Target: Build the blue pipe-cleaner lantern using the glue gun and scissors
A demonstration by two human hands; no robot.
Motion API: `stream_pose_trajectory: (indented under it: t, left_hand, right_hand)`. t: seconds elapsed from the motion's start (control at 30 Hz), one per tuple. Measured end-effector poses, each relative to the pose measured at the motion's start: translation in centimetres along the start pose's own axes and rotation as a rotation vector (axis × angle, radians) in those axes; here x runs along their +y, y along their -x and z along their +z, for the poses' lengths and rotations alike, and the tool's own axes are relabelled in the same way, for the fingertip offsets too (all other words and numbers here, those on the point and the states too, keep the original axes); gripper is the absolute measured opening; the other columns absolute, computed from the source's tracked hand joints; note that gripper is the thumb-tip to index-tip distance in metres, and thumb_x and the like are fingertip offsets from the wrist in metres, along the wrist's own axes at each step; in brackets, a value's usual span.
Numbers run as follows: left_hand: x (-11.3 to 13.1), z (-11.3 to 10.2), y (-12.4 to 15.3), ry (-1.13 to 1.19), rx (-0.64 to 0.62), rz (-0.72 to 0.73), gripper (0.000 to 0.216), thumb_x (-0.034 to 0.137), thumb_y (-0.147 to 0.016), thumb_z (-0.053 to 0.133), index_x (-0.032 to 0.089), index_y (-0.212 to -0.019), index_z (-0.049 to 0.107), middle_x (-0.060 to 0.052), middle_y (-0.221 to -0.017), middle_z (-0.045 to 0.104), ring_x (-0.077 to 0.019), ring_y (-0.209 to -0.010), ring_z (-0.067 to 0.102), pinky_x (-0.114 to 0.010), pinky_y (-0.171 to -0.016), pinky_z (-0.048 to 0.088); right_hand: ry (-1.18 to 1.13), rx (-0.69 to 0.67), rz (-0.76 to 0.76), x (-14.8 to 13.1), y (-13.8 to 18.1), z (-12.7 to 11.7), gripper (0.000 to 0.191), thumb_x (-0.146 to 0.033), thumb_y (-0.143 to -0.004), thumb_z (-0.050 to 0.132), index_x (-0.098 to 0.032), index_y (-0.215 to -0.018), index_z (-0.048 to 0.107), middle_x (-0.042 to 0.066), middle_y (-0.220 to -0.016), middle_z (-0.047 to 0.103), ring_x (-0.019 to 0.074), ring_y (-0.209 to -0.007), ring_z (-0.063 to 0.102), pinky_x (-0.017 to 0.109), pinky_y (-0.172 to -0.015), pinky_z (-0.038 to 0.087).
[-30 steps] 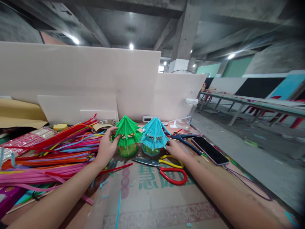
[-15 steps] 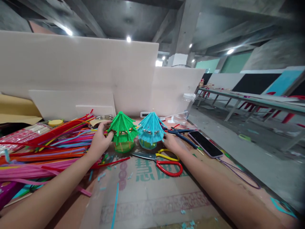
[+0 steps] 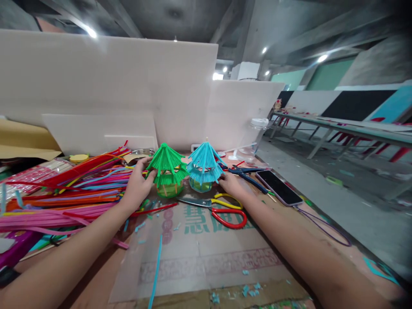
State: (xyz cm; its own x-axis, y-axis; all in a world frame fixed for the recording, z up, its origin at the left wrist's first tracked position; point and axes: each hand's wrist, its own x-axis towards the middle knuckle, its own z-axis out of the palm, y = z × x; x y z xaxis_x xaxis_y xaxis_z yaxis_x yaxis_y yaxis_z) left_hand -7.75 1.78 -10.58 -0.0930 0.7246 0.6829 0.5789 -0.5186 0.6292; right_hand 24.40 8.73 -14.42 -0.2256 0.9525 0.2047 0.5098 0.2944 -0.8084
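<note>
Two small model pavilions made of fuzzy pipe cleaners, each with a two-tiered roof, stand side by side. My left hand (image 3: 137, 185) grips the outer side of the green pavilion (image 3: 166, 165), thumb in front and fingers behind the roof edge. On the other side, my right hand (image 3: 233, 184) holds the blue pavilion (image 3: 206, 165) at its lower right, its fingertips partly hidden by the roof. Just in front of both lie scissors (image 3: 227, 216) with one red and one yellow handle. A single blue pipe cleaner (image 3: 156, 270) lies nearer me.
Many coloured pipe cleaners (image 3: 93, 195) are heaped at the left. Pliers (image 3: 249, 176) and a phone (image 3: 279, 188) with a cord lie at the right. A clear jar (image 3: 252, 139) stands before the white board (image 3: 180, 94). Blue scraps (image 3: 251, 290) dot the cardboard (image 3: 206, 257).
The view has tipped slightly downward, so the things on the table appear higher. Both hands remain at the two pavilions, which keep their places side by side.
</note>
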Motion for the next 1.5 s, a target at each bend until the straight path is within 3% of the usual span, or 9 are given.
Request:
stream_pose_trajectory:
  t: [0.3,1.03,1.23,1.4,1.5]
  left_hand:
    - [-0.7,-0.2,0.1,-0.001,-0.009,-0.021,0.039,0.03,-0.087,0.052,0.019,-0.123,0.046,-0.009,-0.12,0.056,-0.0216,-0.113,0.054,-0.038,-0.099,0.042]
    - [-0.9,-0.1,0.2,-0.069,-0.032,0.013,0.039,0.031,-0.088,0.05,0.019,-0.125,0.047,-0.009,-0.118,0.056,-0.0234,-0.114,0.053,-0.041,-0.1,0.041]
    - [1.3,-1.5,0.4,-0.25,0.074,0.179,0.047,0.024,-0.087,0.049,0.022,-0.134,0.045,-0.01,-0.126,0.046,-0.0249,-0.124,0.043,-0.042,-0.107,0.034]
    - [4.4,-1.8,-3.2,-0.313,0.009,0.262,0.039,0.03,-0.091,0.045,0.025,-0.129,0.053,-0.007,-0.122,0.055,-0.0228,-0.116,0.05,-0.04,-0.104,0.036]
    - [4.9,-1.0,-5.2,-0.399,-0.056,0.288,0.033,0.032,-0.09,0.046,0.022,-0.118,0.062,-0.008,-0.117,0.06,-0.0252,-0.112,0.054,-0.043,-0.1,0.039]
  right_hand:
    - [0.018,-0.005,-0.011,1.8,-0.7,0.0,0.02,-0.011,-0.064,0.045,-0.015,-0.073,0.063,0.003,-0.07,0.068,0.0154,-0.061,0.06,0.021,-0.055,0.043]
    - [0.089,0.001,-0.035,1.4,-0.4,-0.1,0.019,-0.013,-0.067,0.045,-0.015,-0.07,0.063,0.003,-0.066,0.068,0.0159,-0.057,0.058,0.022,-0.052,0.041]
    - [0.064,-0.001,-0.063,1.0,-0.4,-0.1,0.02,-0.011,-0.063,0.043,-0.016,-0.069,0.062,0.003,-0.071,0.069,0.017,-0.065,0.061,0.024,-0.06,0.045]
    - [0.071,0.003,-0.046,1.3,-0.6,-0.1,0.019,-0.012,-0.063,0.044,-0.016,-0.069,0.062,0.004,-0.067,0.068,0.0176,-0.061,0.06,0.024,-0.057,0.044]
    - [0.08,0.014,-0.047,1.3,-0.7,0.0,0.018,-0.012,-0.063,0.044,-0.016,-0.067,0.061,0.004,-0.066,0.067,0.0179,-0.062,0.06,0.025,-0.058,0.044]
